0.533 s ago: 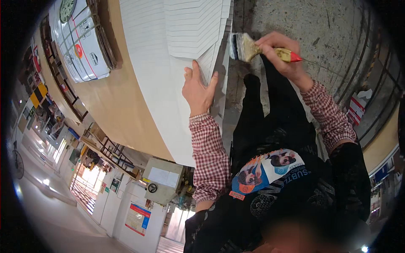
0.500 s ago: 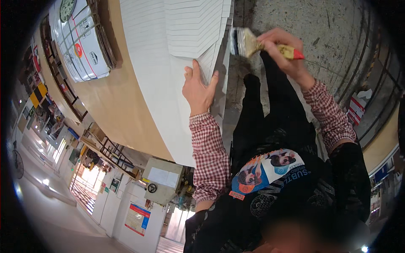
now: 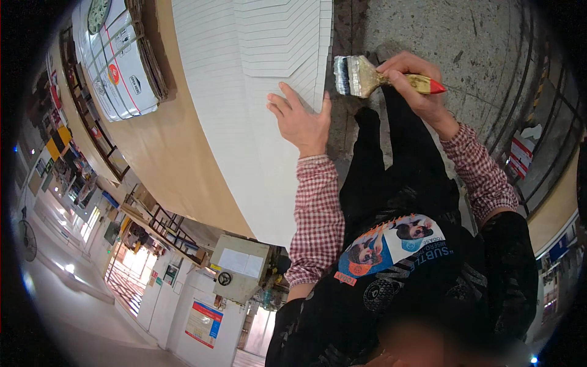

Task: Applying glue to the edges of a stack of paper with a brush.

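Observation:
Overlapping white paper sheets (image 3: 226, 122) lie fanned along the table, their edges showing as many close lines. Flat on the lower sheets rests my left hand (image 3: 301, 119), its fingers spread and the thumb near the sheets' right edge. My right hand (image 3: 416, 82) grips a wide paintbrush (image 3: 367, 75) by its yellowish, red-tipped handle. The brush is held beyond the table edge, apart from the paper, with its bristles pointing left. White and dark patches show on the bristles.
The tan tabletop (image 3: 165, 147) curves along the left of the paper. On it lies a strapped bundle of flattened cartons (image 3: 125, 67). A grey-green machine with a handwheel (image 3: 241, 266) stands past the table's near end. Worn concrete floor (image 3: 471, 55) shows at the right.
My left hand has slid right, toward the sheets' edge, and a sheet edge that stood lifted there now lies flatter. The brush in my right hand has dropped slightly lower in view.

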Tool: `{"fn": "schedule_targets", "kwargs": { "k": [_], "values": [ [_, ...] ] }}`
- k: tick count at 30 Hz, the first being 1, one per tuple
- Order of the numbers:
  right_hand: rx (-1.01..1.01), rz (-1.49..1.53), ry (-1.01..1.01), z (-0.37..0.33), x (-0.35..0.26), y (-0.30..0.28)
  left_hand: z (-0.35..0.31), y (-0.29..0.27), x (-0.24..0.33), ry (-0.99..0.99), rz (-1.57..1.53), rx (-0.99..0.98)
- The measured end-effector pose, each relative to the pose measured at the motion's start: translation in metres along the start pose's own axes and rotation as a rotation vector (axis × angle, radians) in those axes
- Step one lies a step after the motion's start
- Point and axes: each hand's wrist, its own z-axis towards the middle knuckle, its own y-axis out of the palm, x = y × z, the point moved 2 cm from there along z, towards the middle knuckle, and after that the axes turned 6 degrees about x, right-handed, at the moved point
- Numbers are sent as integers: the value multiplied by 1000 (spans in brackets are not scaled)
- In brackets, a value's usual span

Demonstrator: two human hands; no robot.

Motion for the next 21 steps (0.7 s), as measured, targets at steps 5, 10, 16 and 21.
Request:
{"fn": "schedule_targets", "kwargs": {
  "k": [5,10,16,21],
  "values": [
    [67,-1,-25,-4,3,-6,-32,21,-5,-63,19,140],
    [68,-31,-12,-17,4,-6,-53,5,-27,-62,59,-47],
    [160,-46,-207,-5,7,3,-39,-29,-50,8,-103,-251],
    [157,-79,-171,-6,17,16,-30,-39,-54,21,-171,-277]
  ]
}}
